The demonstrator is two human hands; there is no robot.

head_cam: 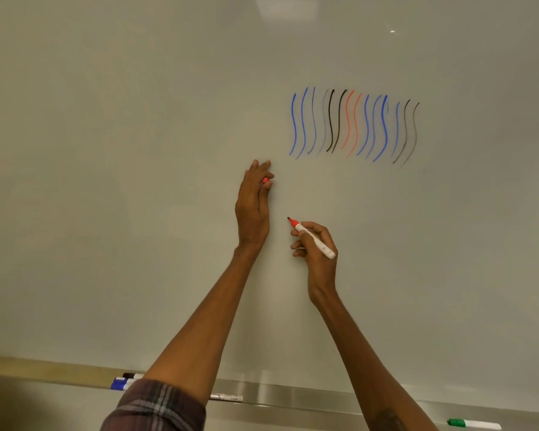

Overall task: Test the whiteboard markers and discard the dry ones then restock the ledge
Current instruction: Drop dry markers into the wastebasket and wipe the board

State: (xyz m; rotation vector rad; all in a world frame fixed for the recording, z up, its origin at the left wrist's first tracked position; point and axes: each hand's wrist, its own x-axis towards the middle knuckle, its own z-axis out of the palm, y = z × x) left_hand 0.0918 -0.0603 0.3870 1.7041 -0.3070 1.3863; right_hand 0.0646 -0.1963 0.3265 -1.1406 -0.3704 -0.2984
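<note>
My right hand (316,247) grips an uncapped red marker (311,237), white barrel, its tip pointing up-left close to the whiteboard (106,150). My left hand (254,206) is raised against the board and pinches the marker's red cap (265,180) between thumb and fingers. Several wavy test strokes (353,126) in blue, black, grey and red stand on the board up and to the right of both hands. On the metal ledge (293,396) below lie a blue-capped marker (120,384), a black-capped marker (133,375), a white marker (227,397) and a green-capped marker (473,424).
The ledge runs along the bottom edge of the board from left to right. My forearms cross in front of it and hide part of it. A plaid sleeve (156,405) shows at the bottom left.
</note>
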